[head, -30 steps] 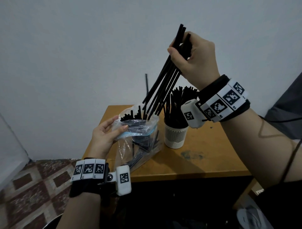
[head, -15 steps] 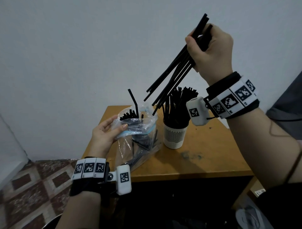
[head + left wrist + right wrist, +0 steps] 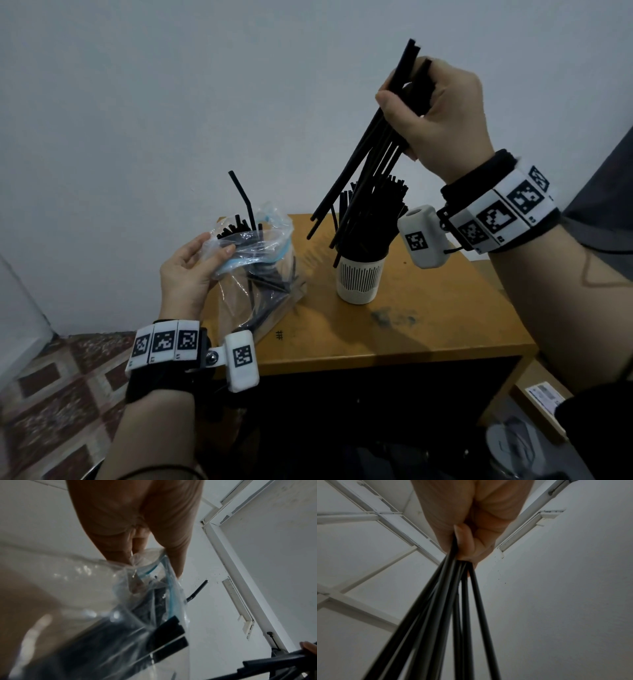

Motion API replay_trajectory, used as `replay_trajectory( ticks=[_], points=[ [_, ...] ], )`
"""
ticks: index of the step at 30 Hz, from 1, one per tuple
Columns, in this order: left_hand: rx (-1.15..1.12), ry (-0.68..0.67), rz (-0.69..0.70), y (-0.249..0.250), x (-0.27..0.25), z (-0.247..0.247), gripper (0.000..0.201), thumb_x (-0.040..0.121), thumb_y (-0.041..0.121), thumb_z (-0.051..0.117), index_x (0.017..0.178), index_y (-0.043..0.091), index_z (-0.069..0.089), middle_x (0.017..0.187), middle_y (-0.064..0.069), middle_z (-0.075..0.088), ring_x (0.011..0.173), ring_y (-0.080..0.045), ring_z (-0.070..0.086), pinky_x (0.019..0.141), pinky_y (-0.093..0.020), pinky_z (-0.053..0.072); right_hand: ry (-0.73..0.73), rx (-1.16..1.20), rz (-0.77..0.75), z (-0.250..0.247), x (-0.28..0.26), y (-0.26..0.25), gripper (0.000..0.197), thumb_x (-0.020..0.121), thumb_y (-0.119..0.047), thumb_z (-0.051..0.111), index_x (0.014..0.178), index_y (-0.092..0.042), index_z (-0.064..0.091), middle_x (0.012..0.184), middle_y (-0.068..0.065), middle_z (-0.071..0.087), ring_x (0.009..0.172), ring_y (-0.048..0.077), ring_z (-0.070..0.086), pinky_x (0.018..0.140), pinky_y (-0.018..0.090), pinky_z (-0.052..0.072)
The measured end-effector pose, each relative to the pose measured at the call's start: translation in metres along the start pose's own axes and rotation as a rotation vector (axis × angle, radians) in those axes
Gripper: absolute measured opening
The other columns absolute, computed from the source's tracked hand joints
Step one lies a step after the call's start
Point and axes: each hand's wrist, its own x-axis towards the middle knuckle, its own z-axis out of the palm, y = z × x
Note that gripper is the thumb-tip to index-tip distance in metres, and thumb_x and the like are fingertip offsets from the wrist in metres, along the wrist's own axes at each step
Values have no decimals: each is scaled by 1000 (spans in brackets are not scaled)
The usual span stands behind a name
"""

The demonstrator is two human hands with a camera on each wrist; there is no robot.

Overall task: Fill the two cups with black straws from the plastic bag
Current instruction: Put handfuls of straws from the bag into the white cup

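My right hand point(image 3: 435, 109) grips a bundle of black straws point(image 3: 363, 164) near its top, held in the air above a white ribbed cup point(image 3: 359, 282) that is packed with straws. The bundle slants down to the left, its lower ends beside the cup's straws. In the right wrist view the straws point(image 3: 453, 615) fan out below my fingers point(image 3: 465, 543). My left hand point(image 3: 191, 267) pinches the rim of a clear plastic bag point(image 3: 260, 274) with a blue zip strip; more black straws stand in it, one bent straw point(image 3: 245, 202) sticking up. The bag point(image 3: 120, 608) fills the left wrist view. Only one cup shows.
The bag and cup stand on a small orange-brown wooden table point(image 3: 428, 325) against a white wall. Patterned floor tiles point(image 3: 51, 394) lie at the lower left. A cardboard box point(image 3: 534, 397) sits low at the right of the table.
My right hand has lifted the straw bundle out of the bag and carried it rightward over the cup. One bent straw stays standing in the bag. My left hand has kept its hold.
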Motion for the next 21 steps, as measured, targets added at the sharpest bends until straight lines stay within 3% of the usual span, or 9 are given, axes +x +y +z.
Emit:
replay_trajectory(
  ticks=[3,6,11,16,21],
  points=[
    [-5,10,-13,0,0,1,76,53,22,83,124,6,60,109,-14,69,96,-26,70,86,-40,57,-37,-67,-3,8,-4,5,5,86,-23,61,87,-19,58,59,-27,56,53,-3,56,55,9,39],
    [-8,7,-21,1,-3,4,75,55,20,82,124,5,59,107,-12,69,97,-26,70,86,-39,58,-56,-133,3,14,-5,16,8,85,-23,60,88,-16,62,71,-17,58,61,2,57,66,15,45],
    [-2,-12,-25,1,-3,5,64,57,17,81,117,11,61,107,-10,69,99,-26,69,86,-38,57,-65,-299,23,15,-2,37,20,87,-20,58,95,-2,64,75,-8,57,60,-12,53,64,1,37],
    [-2,-12,-22,-1,0,3,62,55,19,82,113,13,62,108,-12,69,98,-26,70,84,-37,58,-119,-385,27,14,-2,48,19,90,-16,58,100,0,62,81,-5,58,66,13,51,64,0,37],
    [-14,-24,-23,-4,0,5,73,54,19,82,122,6,60,112,-14,68,100,-27,69,83,-37,58,-204,-437,46,17,-9,57,20,91,-19,58,101,-2,61,81,0,59,66,16,50,60,4,38]
  ],
)
